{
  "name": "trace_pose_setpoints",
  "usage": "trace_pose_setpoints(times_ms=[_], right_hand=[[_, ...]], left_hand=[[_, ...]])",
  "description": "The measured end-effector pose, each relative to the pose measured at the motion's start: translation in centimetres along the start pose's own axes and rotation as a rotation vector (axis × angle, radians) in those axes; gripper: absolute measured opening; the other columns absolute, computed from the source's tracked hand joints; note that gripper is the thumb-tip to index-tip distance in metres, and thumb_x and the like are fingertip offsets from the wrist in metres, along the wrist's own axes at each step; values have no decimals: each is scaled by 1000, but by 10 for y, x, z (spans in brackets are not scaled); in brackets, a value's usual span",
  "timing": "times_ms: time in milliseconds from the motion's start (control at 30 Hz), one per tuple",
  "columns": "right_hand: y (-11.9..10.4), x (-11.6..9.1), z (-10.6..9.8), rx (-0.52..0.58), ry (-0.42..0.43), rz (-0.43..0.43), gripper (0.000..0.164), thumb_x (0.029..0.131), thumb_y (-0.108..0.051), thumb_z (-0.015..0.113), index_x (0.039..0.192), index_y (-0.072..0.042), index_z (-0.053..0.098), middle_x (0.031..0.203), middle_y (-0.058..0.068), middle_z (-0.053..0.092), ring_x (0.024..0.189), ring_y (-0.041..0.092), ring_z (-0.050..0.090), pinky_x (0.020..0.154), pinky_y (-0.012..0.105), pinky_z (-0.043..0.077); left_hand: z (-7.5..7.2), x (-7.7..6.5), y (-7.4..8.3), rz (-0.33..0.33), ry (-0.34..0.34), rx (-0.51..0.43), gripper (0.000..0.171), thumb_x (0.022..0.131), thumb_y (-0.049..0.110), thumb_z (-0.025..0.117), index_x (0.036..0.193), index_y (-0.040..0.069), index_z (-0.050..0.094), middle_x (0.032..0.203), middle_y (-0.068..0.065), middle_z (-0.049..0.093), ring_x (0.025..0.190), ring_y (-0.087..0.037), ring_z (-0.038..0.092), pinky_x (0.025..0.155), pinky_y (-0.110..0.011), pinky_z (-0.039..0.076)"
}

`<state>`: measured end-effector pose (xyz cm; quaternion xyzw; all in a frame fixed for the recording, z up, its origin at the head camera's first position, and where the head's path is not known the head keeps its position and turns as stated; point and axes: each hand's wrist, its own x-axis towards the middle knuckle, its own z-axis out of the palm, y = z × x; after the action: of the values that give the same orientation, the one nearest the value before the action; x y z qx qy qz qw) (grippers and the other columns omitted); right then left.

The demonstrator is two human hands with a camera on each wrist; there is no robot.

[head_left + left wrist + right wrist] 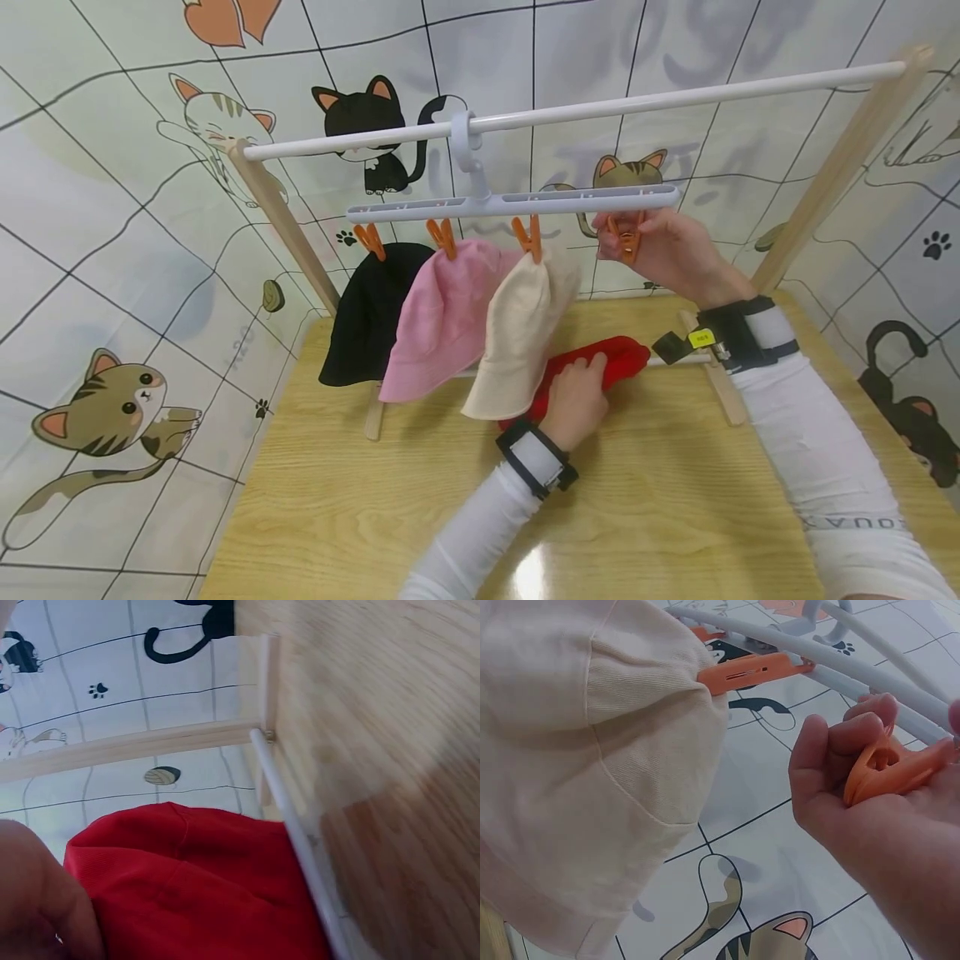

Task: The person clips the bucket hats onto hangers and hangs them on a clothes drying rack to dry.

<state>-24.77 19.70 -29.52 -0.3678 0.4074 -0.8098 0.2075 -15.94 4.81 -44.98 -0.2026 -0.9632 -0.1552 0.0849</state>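
My right hand (678,250) pinches an orange clothespin (628,240) near the right end of the white hanger (570,201). The right wrist view shows fingers curled around this clothespin (889,769). Lower down, my left hand (576,407) grips a red hat (621,360) just above the table. Red cloth (202,885) fills much of the left wrist view, beside part of the hand. Three bucket hats hang from the hanger by orange clothespins: black (375,312), pink (450,321) and cream (517,333). The cream hat partly hides the red one.
A white rail (675,100) on wooden posts (840,175) carries the hanger by its hook (465,142). A lower white bar (289,810) runs near the wooden table (322,500). Behind stands a wall (90,250) with cat drawings.
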Motion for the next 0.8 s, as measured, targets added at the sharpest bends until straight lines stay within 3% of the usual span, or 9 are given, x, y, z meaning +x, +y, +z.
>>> trace_pose_setpoints(times_ms=[200, 467, 633, 800], right_hand=[[2, 2, -3, 100, -66, -72, 59, 90, 2, 3, 129, 9, 47, 110, 22, 57, 83, 29, 47, 88, 39, 40], [2, -2, -6, 42, -11, -44, 48, 101, -8, 11, 135, 1, 44, 116, 17, 57, 86, 26, 48, 88, 36, 42], [0, -5, -7, 26, -31, -26, 45, 102, -5, 16, 138, 1, 42, 119, 18, 54, 90, 27, 49, 93, 36, 41], [-3, -7, -10, 57, -55, -4, 43, 101, -1, 21, 139, 1, 40, 123, 19, 52, 100, 29, 50, 100, 39, 38]], left_hand=[[-8, 3, 2, 29, 142, -105, 8, 87, 17, 64, 92, 12, 60, 74, -2, 57, 65, -15, 56, 51, -26, 40], [-12, 7, 3, 42, 173, -106, 12, 94, 24, 61, 97, 13, 65, 76, -2, 59, 71, -16, 58, 52, -24, 38], [-19, 9, 4, 42, 261, -138, 10, 94, 20, 62, 97, 13, 67, 73, -2, 59, 68, -15, 60, 50, -23, 41], [-29, 12, 5, 38, 326, -188, 16, 94, 16, 62, 107, 10, 69, 81, -4, 68, 72, -18, 65, 56, -25, 48]])
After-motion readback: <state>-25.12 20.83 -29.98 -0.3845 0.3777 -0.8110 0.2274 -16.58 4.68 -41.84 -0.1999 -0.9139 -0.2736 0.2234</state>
